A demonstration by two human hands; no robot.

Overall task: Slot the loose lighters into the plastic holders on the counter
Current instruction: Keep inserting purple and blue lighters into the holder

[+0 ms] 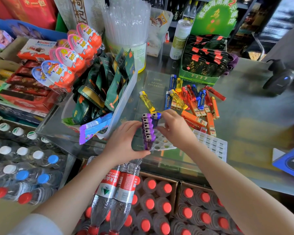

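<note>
A clear plastic holder [161,142] with round holes sits near the counter's front edge. A row of several purple lighters [148,131] stands along its left side. My left hand [124,141] grips the holder's left edge and that row. My right hand [172,128] pinches a blue lighter [155,118] at the far end of the row, over the holder. A pile of loose lighters [195,102], orange, red, blue and yellow, lies behind my right hand. One yellow lighter [146,101] lies apart to the left. A second, empty holder [212,143] lies to the right.
A clear bin of green snack packets [109,87] stands left of the holder. A green display box [204,63] and a can [180,39] stand behind the pile. A barcode scanner [278,78] sits far right. Water bottles [119,192] stand below the counter edge.
</note>
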